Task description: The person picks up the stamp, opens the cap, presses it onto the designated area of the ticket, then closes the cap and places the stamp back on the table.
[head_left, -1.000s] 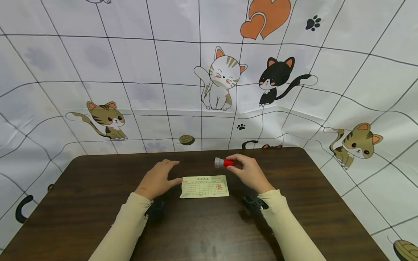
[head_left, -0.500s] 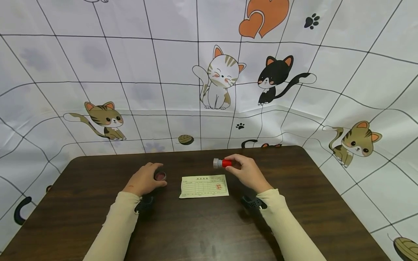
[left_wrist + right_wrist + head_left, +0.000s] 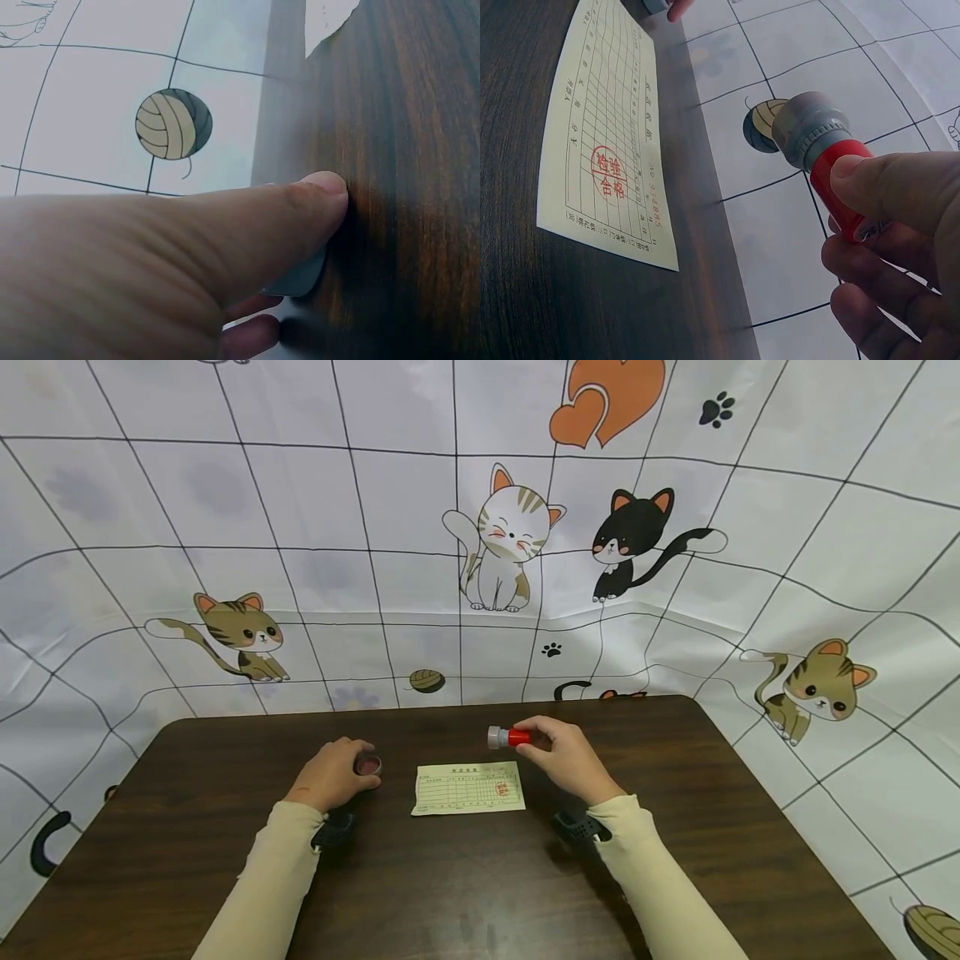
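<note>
My right hand (image 3: 567, 758) pinches a self-inking stamp (image 3: 832, 169) with a red body and a grey end, holding it above the table with the grey end pointing left. On the table to its left lies a pale yellow printed slip (image 3: 469, 789), bearing a round red stamp mark (image 3: 609, 173) with characters. My left hand (image 3: 330, 774) curls its thumb and fingers round a small round ink pad (image 3: 368, 765), dark red inside, at the table's surface left of the slip. In the left wrist view the thumb covers most of the pad, leaving part of its grey side (image 3: 298, 276) visible.
The dark brown wood-grain table (image 3: 465, 885) carries these things. Behind it hangs a white sheet (image 3: 405, 585) printed with black grid lines and cartoon cats, close to the table's far edge.
My left hand has moved left, away from the slip, and its fingers have drawn in round the ink pad, which it hid earlier. My right hand and the stamp have barely moved.
</note>
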{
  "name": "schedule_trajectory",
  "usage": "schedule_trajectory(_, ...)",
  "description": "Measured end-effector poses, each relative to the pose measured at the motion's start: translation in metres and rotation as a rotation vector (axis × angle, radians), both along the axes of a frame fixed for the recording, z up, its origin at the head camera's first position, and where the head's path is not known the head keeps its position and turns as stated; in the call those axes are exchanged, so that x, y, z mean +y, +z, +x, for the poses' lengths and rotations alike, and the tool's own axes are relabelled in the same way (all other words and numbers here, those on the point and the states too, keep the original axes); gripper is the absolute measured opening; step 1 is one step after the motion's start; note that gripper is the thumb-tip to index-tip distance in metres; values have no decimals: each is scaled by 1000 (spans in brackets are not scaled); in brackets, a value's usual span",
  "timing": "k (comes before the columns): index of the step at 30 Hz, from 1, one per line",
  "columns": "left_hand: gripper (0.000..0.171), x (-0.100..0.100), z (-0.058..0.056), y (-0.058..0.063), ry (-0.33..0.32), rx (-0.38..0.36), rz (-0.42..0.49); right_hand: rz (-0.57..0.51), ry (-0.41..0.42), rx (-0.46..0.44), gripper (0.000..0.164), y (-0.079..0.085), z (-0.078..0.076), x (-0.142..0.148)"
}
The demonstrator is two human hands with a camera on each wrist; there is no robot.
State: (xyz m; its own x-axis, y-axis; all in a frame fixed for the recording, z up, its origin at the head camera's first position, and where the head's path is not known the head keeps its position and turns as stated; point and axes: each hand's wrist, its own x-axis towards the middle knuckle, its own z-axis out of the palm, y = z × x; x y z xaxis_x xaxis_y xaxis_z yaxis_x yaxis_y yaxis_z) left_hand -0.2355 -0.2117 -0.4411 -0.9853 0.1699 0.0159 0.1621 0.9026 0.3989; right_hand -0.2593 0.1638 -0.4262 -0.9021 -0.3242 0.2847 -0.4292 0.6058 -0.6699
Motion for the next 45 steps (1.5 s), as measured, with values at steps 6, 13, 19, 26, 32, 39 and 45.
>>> schedule_trajectory(6,43,0,0,-1,-8,14,6,-2,2,-4,30,0,1,-2)
schedule_trajectory(13,40,8,-2,3,-30,67,34,2,-2,-7,30,0,2,-5)
schedule_trajectory(19,41,23,1,12,-59,112,87,3,6,12,30,3,5,-9)
schedule_trajectory(26,43,44,5,24,-94,170,129,-5,21,18,33,7,9,-13)
schedule_trajectory(32,49,62,7,31,-87,173,161,-4,24,28,33,9,11,-14)
schedule_trajectory(39,40,75,12,37,-121,225,185,-13,42,59,34,12,14,-15)
schedule_trajectory(45,37,78,15,40,-134,278,188,-32,54,71,34,17,17,-18)
